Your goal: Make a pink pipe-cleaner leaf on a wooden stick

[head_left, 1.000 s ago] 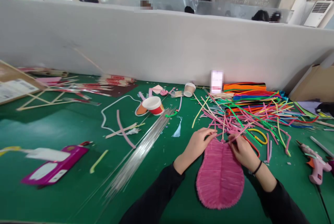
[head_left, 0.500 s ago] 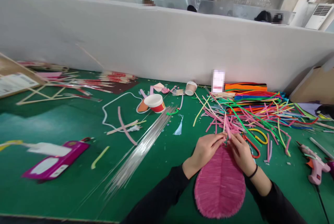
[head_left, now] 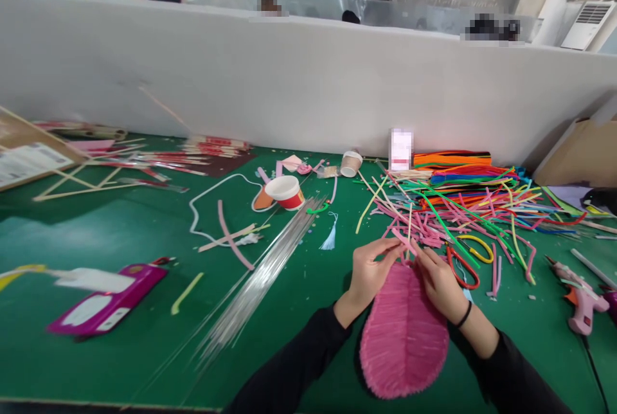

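Note:
A pink, fuzzy leaf-shaped piece [head_left: 403,337] with a centre rib lies before me, its narrow end pointing away. A thin pale stick [head_left: 409,221] rises from that end. My left hand [head_left: 369,276] is closed, thumb and fingers pinching the narrow end by the stick; its exact grip is partly hidden. My right hand [head_left: 441,282] pinches a short pink pipe cleaner [head_left: 401,237], which slants across the stick toward the upper left. Just past the right hand lie red-handled scissors [head_left: 463,269] and a yellow loop [head_left: 477,250].
Behind my hands spreads a heap of coloured pipe cleaners [head_left: 448,208]. Thin wires [head_left: 260,282], a red-and-white paper cup [head_left: 285,193] and a light blue tassel [head_left: 330,234] lie left. A magenta device [head_left: 106,301] sits far left, a pink glue gun [head_left: 581,301] right. A white partition [head_left: 289,80] closes the back.
The pink pipe cleaner has swung from nearly upright to slanting left across the stick. My left hand has shifted slightly left, and the leaf-shaped piece has moved a little.

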`<state>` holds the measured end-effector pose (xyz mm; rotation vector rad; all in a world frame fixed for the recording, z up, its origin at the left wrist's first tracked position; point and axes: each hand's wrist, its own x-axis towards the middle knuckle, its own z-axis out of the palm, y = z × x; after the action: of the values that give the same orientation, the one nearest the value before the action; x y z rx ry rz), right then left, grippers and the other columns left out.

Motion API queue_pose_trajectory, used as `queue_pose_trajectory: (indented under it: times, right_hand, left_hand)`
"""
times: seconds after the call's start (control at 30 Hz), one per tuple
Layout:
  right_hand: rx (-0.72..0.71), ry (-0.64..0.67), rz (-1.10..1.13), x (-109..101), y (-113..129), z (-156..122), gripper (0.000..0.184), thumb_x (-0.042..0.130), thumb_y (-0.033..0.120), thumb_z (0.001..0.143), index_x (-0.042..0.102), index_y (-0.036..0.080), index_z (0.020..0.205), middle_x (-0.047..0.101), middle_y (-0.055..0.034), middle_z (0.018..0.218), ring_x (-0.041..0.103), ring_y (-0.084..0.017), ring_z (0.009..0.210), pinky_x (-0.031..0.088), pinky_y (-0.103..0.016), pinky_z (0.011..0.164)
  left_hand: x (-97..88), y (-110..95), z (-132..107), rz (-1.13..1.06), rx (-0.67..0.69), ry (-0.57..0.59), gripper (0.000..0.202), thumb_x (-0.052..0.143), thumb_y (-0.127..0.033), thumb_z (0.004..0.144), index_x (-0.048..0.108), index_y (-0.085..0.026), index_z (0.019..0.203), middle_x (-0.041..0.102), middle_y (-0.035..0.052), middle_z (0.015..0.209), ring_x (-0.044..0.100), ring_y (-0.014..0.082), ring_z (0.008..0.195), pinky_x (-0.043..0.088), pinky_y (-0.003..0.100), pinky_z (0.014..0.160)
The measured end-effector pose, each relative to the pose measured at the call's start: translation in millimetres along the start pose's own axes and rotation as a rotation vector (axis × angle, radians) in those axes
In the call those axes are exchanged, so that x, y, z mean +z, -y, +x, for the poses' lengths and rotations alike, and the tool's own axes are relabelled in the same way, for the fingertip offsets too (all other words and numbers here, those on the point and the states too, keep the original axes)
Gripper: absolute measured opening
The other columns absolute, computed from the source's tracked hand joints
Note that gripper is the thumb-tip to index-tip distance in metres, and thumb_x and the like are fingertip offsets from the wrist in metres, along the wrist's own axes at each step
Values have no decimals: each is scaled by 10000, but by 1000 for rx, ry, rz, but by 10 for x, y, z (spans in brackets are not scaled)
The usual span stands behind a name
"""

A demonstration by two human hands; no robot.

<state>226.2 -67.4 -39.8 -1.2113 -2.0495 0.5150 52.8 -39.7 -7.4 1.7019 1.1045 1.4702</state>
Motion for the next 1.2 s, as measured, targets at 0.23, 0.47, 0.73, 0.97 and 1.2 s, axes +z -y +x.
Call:
queue_pose_trajectory:
  times: [0.23,0.47,0.73,0.97,1.2]
  right_hand:
    - [70,-55,36,15,30,9,369,362,205,983,421,205,1347,676,-79,923,650,-211,846,536,-328,777]
    - [1,-26,-113,65,47,-4,401,336,178,972,452,182,1356,655,-98,894,637,-223,800,536,-326,704]
    - [73,-46,-61,81,73,-2,257,364,237,985,557,193,1149,698,-83,915,671,-211,835,523,-308,737]
    - [229,-57,75,-10,52,9,107,414,260,939,481,211,1006,720,-19,758,701,-203,711,497,-276,630]
    - [197,-98,150,-25,116,-3,144,437,305,951,552,222,977,721,-45,851,693,-198,768,521,-293,675]
  left_hand:
    - [-35,86,78,-202,-148,-37,193,642,-325,848,721,-156,896,749,80,917,715,187,788,593,276,701]
    - [-6,-16,34,-164,-181,132,257,674,-325,820,680,-185,1035,695,35,862,659,119,643,563,216,585]
    - [-52,70,136,-201,-331,144,460,562,-411,861,478,-166,1241,667,98,986,683,226,902,565,255,534]
    - [-428,151,333,119,-399,556,575,671,-435,774,528,-172,1265,713,114,1059,678,237,949,517,295,707]
    - [-339,-32,278,212,-193,502,339,627,-283,816,640,-232,1151,731,-7,726,693,186,725,507,291,770]
